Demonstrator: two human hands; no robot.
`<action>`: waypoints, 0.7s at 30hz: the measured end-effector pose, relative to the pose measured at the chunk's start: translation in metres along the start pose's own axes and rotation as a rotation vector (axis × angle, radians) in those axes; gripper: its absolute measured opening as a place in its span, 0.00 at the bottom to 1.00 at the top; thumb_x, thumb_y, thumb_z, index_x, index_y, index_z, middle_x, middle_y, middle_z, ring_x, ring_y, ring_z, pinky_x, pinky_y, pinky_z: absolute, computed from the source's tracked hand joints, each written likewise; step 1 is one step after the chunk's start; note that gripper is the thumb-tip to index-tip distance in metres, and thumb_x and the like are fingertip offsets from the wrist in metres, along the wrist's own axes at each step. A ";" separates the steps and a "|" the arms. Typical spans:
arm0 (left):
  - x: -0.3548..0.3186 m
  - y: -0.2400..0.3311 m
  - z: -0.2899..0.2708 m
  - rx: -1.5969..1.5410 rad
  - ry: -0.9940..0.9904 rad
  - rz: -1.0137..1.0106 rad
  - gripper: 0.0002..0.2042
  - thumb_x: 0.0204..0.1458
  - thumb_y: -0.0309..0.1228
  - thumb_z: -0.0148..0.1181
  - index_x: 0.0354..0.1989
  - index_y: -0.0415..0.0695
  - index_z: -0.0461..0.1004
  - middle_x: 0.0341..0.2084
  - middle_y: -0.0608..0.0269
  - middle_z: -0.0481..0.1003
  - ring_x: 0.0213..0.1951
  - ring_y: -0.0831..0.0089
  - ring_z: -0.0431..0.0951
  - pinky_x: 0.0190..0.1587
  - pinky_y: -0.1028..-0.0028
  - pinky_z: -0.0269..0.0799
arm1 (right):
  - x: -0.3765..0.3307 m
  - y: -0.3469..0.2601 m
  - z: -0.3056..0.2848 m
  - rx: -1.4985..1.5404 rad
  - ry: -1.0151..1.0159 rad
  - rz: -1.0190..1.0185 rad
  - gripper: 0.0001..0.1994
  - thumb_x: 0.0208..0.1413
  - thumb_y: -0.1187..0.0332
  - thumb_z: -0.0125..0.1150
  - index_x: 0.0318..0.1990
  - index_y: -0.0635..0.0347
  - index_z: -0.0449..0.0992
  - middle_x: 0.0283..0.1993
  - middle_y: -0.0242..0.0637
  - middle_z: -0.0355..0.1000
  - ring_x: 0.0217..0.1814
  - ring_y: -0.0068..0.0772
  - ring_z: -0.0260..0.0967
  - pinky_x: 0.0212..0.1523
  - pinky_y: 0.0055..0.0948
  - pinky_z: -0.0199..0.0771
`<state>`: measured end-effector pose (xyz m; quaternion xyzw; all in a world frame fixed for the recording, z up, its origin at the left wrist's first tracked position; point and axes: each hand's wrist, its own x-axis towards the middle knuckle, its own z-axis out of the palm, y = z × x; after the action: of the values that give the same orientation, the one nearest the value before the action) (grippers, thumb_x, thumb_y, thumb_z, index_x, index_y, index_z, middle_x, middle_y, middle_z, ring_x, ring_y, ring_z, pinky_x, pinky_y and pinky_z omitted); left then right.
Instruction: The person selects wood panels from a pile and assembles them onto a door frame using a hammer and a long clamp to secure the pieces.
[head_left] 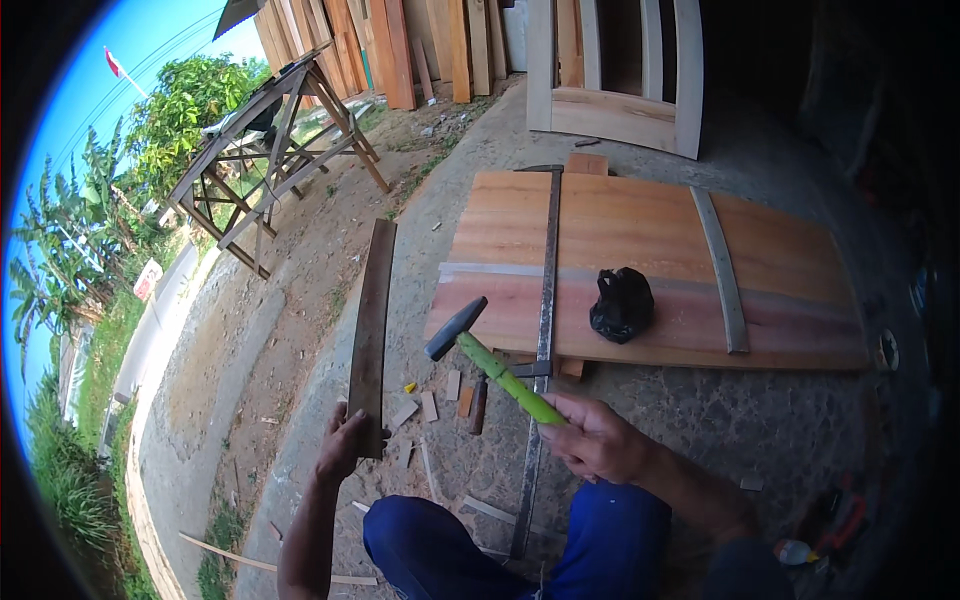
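Note:
In my right hand (590, 437) is a hammer (507, 378) with a green handle and a dark metal head, raised and pointing up to the left. My left hand (347, 443) grips the lower end of a long, flat wooden board (372, 325) that stands nearly upright. Beyond the hammer lies a wide wooden panel (640, 225) of reddish and tan planks. A long metal bar clamp (549, 260) crosses it, its lower bar reaching between my knees. A black plastic bag (622, 305) sits on the panel, and a pale strip (720, 270) lies across its right part.
Small wood offcuts (430, 405) and a chisel-like tool with a dark handle (479, 406) lie on the concrete before my knees. A wooden trestle (270, 160) stands at the far left. A door frame (615, 110) and upright planks (400, 55) are at the back.

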<state>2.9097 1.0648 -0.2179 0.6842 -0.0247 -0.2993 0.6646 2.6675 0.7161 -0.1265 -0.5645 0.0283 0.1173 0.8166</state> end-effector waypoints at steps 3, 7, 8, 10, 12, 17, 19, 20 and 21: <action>0.093 -0.004 0.037 0.187 -0.022 0.099 0.19 0.59 0.37 0.60 0.49 0.40 0.60 0.32 0.52 0.75 0.28 0.63 0.81 0.27 0.63 0.79 | -0.056 0.016 0.009 0.118 0.065 -0.060 0.23 0.70 0.66 0.47 0.66 0.68 0.55 0.24 0.24 0.60 0.18 0.11 0.55 0.18 0.15 0.59; 0.187 -0.018 0.103 0.607 0.194 0.175 0.18 0.55 0.37 0.61 0.42 0.37 0.60 0.27 0.50 0.74 0.26 0.56 0.79 0.26 0.60 0.74 | -0.078 0.035 0.002 0.156 0.247 -0.159 0.23 0.69 0.67 0.47 0.66 0.66 0.55 0.22 0.26 0.60 0.16 0.14 0.55 0.17 0.17 0.60; 0.204 -0.022 0.128 0.791 0.233 0.281 0.17 0.55 0.35 0.59 0.43 0.36 0.61 0.31 0.45 0.74 0.29 0.49 0.79 0.31 0.56 0.74 | -0.083 0.029 -0.002 0.198 0.314 -0.168 0.22 0.69 0.66 0.47 0.66 0.66 0.55 0.22 0.25 0.59 0.16 0.13 0.55 0.18 0.17 0.60; 0.229 -0.025 0.171 0.964 0.279 0.375 0.16 0.55 0.33 0.57 0.44 0.35 0.61 0.39 0.37 0.73 0.37 0.37 0.76 0.41 0.51 0.72 | -0.085 0.030 -0.010 0.298 0.441 -0.205 0.22 0.68 0.66 0.48 0.66 0.65 0.56 0.20 0.25 0.58 0.15 0.14 0.54 0.17 0.17 0.60; 0.249 -0.030 0.174 1.018 0.357 0.418 0.17 0.52 0.31 0.56 0.45 0.37 0.62 0.49 0.35 0.68 0.47 0.36 0.73 0.50 0.47 0.69 | -0.081 0.030 -0.013 0.358 0.459 -0.222 0.23 0.68 0.67 0.49 0.66 0.65 0.55 0.20 0.26 0.57 0.14 0.15 0.54 0.16 0.18 0.60; 0.266 -0.043 0.215 1.236 0.361 0.408 0.23 0.50 0.38 0.61 0.50 0.40 0.62 0.55 0.39 0.63 0.52 0.40 0.70 0.52 0.47 0.67 | -0.074 0.033 -0.032 0.343 0.504 -0.196 0.23 0.66 0.68 0.49 0.65 0.65 0.55 0.20 0.27 0.58 0.13 0.16 0.54 0.15 0.19 0.60; 0.275 -0.052 0.210 1.346 0.389 0.507 0.27 0.50 0.42 0.63 0.53 0.40 0.62 0.54 0.41 0.64 0.54 0.42 0.68 0.54 0.49 0.65 | -0.068 0.033 -0.038 0.329 0.490 -0.152 0.23 0.67 0.68 0.49 0.65 0.64 0.55 0.20 0.27 0.58 0.14 0.16 0.55 0.16 0.19 0.60; 0.277 -0.056 0.208 1.338 0.419 0.548 0.29 0.49 0.43 0.63 0.53 0.40 0.62 0.54 0.42 0.65 0.54 0.43 0.68 0.55 0.49 0.64 | -0.065 0.033 -0.041 0.325 0.483 -0.130 0.23 0.67 0.68 0.50 0.66 0.64 0.55 0.21 0.27 0.58 0.14 0.16 0.55 0.16 0.18 0.60; 0.278 -0.061 0.205 1.330 0.449 0.588 0.30 0.48 0.45 0.64 0.54 0.39 0.62 0.54 0.42 0.65 0.54 0.44 0.67 0.56 0.49 0.63 | -0.060 0.033 -0.046 0.324 0.479 -0.115 0.23 0.67 0.68 0.50 0.66 0.64 0.55 0.21 0.27 0.58 0.14 0.16 0.55 0.16 0.18 0.60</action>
<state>3.0242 0.7686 -0.3663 0.9503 -0.2453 0.1145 0.1536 2.6055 0.6750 -0.1625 -0.4391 0.2066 -0.0717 0.8714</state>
